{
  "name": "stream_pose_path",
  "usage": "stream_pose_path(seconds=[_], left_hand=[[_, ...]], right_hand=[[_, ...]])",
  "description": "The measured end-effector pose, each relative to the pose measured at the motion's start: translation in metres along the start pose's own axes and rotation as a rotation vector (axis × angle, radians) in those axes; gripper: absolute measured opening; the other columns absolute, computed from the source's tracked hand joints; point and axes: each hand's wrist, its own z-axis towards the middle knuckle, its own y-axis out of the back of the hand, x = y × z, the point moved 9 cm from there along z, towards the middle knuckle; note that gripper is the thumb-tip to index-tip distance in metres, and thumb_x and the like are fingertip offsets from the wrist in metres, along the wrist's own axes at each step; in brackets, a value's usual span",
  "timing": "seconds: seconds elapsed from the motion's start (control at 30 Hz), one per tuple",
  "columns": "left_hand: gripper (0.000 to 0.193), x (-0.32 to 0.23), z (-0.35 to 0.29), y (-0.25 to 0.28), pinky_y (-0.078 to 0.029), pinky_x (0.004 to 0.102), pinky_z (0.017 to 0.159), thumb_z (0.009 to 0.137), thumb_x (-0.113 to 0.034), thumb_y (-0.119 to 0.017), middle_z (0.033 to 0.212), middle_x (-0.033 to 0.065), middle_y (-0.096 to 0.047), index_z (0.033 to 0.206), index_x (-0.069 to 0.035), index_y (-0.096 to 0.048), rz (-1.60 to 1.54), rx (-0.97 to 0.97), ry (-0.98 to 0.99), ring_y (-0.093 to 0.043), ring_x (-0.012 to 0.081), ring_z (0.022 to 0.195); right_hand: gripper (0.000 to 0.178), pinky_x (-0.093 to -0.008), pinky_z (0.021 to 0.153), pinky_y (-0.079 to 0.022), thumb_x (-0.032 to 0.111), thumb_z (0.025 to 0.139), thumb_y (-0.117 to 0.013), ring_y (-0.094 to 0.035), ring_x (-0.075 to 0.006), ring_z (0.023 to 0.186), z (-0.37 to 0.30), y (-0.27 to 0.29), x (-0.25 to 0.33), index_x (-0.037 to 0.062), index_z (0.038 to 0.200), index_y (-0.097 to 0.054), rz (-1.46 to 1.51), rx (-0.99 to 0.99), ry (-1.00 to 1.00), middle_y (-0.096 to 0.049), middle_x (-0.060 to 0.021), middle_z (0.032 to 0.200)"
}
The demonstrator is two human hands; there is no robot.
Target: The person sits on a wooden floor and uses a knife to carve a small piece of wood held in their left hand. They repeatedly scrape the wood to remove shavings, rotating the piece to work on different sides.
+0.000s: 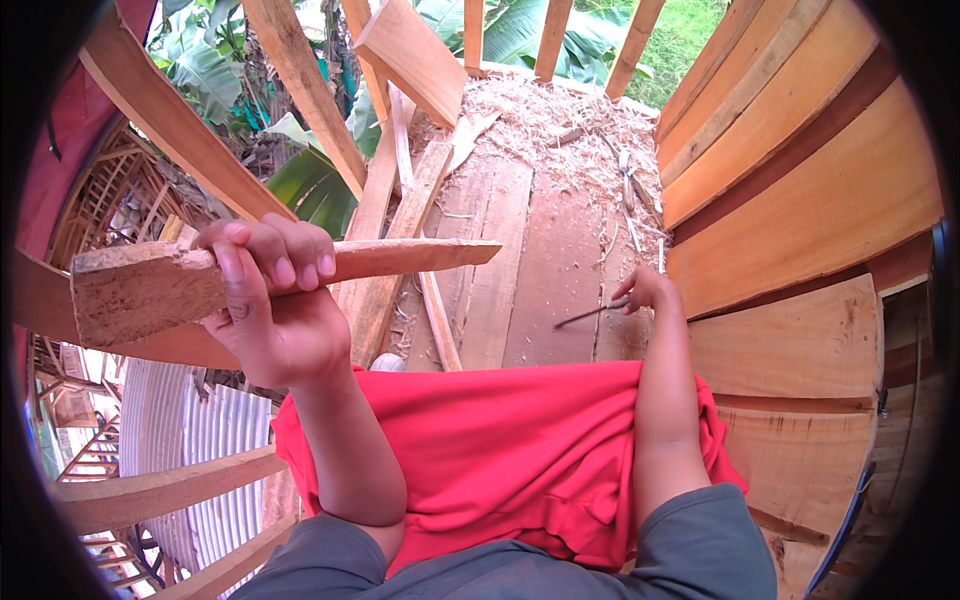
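Note:
My left hand (283, 310) is raised at the left, its fingers wrapped round a rough-cut piece of wood (410, 258). One end of this wood is a thick, blocky butt close to the view; the other narrows to a slanted tip pointing right. My right hand (652, 290) is lower and farther off, over the plank floor, with its fingers closed on a thin dark rod-like tool (580, 317). That tool slants down to the left, and the fingers cover its other end, so its exact kind cannot be made out. A red cloth (490, 430) lies across my lap.
Wood shavings (560, 115) cover the far part of the plank floor (545, 270). Loose timber strips (410, 225) and a leaning board (415, 60) stand left of centre. Wide boards (800, 200) wall the right side. Upright posts (305, 90) and corrugated metal sheet (200, 450) are at the left.

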Motion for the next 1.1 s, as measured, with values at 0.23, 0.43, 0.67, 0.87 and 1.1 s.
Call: stream_pose_path(seconds=[0.23,0.43,0.67,0.87,1.1], left_hand=[[0.018,-0.002,0.001,-0.002,-0.035,0.0276,0.059,0.1,-0.023,-0.05,0.072,-0.0017,-0.039,0.105,-0.007,-0.056,-0.011,0.01,0.011,-0.038,0.0106,0.063],[0.018,-0.001,0.0,0.002,-0.035,0.0277,0.059,0.1,-0.023,-0.05,0.072,-0.0016,-0.039,0.105,-0.007,-0.056,-0.011,0.016,0.014,-0.038,0.0105,0.063],[0.018,-0.002,0.0,0.001,-0.035,0.0281,0.059,0.1,-0.023,-0.049,0.073,-0.0015,-0.039,0.106,-0.007,-0.056,-0.005,0.006,0.003,-0.038,0.0105,0.063],[0.02,0.003,-0.002,0.001,-0.035,0.0294,0.061,0.099,-0.024,-0.049,0.074,-0.0002,-0.04,0.108,-0.007,-0.055,-0.017,0.032,0.013,-0.038,0.0119,0.064],[0.028,0.019,-0.01,-0.015,-0.035,0.032,0.062,0.096,-0.031,-0.049,0.074,0.0021,-0.04,0.11,-0.007,-0.053,-0.092,0.195,0.059,-0.039,0.0147,0.066]], right_hand=[[0.045,-0.0359,0.07,-0.052,0.009,0.067,-0.087,-0.067,-0.0175,0.076,0.004,0.027,-0.008,0.0224,0.108,-0.076,0.178,-0.198,0.04,-0.074,-0.0068,0.087],[0.04,-0.0327,0.069,-0.053,0.008,0.068,-0.086,-0.066,-0.0153,0.075,-0.004,-0.016,0.045,0.0158,0.106,-0.077,0.01,0.14,0.056,-0.075,-0.0075,0.09],[0.035,-0.0308,0.071,-0.052,0.003,0.07,-0.084,-0.063,-0.0106,0.076,0.007,0.016,0.007,0.0155,0.102,-0.078,0.238,-0.136,0.022,-0.075,-0.0004,0.089],[0.028,-0.0356,0.078,-0.052,0.014,0.082,-0.075,-0.066,-0.0145,0.083,-0.025,0.058,-0.013,0.0193,0.11,-0.075,0.238,-0.615,-0.304,-0.075,-0.003,0.095],[0.023,-0.0314,0.055,-0.047,0.019,0.094,-0.063,-0.058,-0.0133,0.063,-0.013,0.05,0.033,-0.0014,0.105,-0.061,0.568,-0.555,-0.011,-0.062,-0.0073,0.075]])
